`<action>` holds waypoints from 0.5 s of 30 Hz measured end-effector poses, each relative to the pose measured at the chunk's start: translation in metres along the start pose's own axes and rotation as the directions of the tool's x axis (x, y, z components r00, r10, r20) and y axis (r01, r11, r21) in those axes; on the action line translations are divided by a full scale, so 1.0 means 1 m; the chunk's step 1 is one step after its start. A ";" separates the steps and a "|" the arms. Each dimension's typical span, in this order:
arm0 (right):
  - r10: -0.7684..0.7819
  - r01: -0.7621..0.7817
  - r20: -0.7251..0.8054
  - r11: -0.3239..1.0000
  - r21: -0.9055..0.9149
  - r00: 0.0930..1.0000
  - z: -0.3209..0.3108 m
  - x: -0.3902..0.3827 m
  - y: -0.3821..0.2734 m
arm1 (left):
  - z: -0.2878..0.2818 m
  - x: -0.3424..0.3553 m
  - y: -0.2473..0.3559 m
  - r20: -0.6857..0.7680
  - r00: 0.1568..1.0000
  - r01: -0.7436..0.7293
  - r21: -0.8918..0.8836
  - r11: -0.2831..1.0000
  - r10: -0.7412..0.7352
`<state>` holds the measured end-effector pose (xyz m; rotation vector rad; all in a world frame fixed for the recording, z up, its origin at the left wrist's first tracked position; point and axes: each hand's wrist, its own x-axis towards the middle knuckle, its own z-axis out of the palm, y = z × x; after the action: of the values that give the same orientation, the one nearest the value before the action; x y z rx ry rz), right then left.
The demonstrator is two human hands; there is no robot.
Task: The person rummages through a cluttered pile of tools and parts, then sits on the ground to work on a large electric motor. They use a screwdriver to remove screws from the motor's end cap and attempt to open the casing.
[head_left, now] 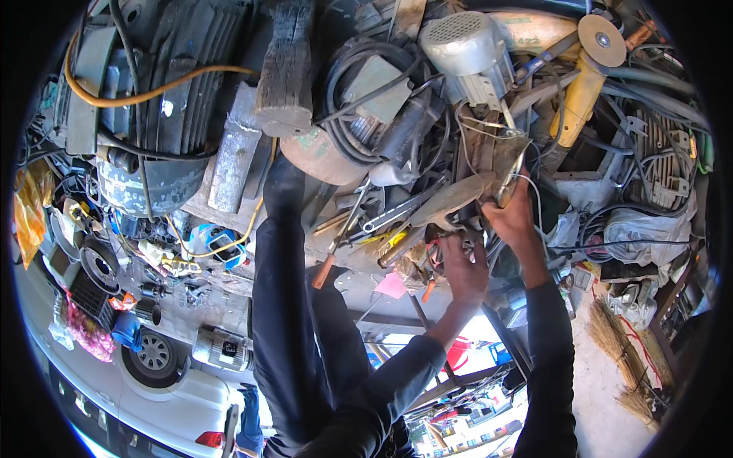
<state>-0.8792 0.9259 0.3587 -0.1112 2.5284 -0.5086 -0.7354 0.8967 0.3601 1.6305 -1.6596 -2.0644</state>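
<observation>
Right hand [510, 217]: fingers closed round the lower end of a slim metal piece [507, 187], thumb side toward the left hand, piece tilted, top end leaning right. Left hand [464, 271] is just below and left of it, fingers curled over a dark-and-red item [435, 249]; can't tell whether I'm gripping it or only touching, the fingers hide most of it. The slim piece sits just below the grey motor [469, 57] with the vented cover, thin pale wire [537, 200] running close to my right hand. A rounded flat plate [452, 200] lies tilted between the wrench and my right hand. Left of my hands: the wrench [397, 212], a yellow-handled tool [392, 246] and an orange-handled screwdriver [324, 269], handle pointing down toward my leg. Pink sheet [392, 285] near the left hand. Up right: yellow angle grinder [576, 105], disc [601, 41] at its top end. Up left: black cable coil [336, 95], then a thick wooden post [285, 72], then a large finned motor [183, 84] with a brown hose [153, 97] across it. Far right, pale plastic bag [649, 233], straw broom [617, 347] below. Far lower left, white car [179, 397].
</observation>
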 end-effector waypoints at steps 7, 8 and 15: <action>-0.007 0.007 0.006 1.000 0.005 1.000 -0.004 0.006 0.004 | 0.010 -0.003 0.023 0.006 0.998 0.064 -0.030 0.998 -0.064; -0.011 0.011 -0.007 1.000 0.004 1.000 -0.003 0.006 0.001 | 0.010 -0.001 0.024 0.007 0.997 0.076 -0.045 0.996 -0.075; -0.062 0.071 0.039 0.951 -0.301 0.997 0.008 0.016 -0.011 | 0.000 0.017 0.009 0.000 1.000 -0.015 -0.021 1.000 0.015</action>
<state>-0.8885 0.9099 0.3485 -0.3158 2.5629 -0.1397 -0.7481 0.8826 0.3549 1.6072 -1.6394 -2.0682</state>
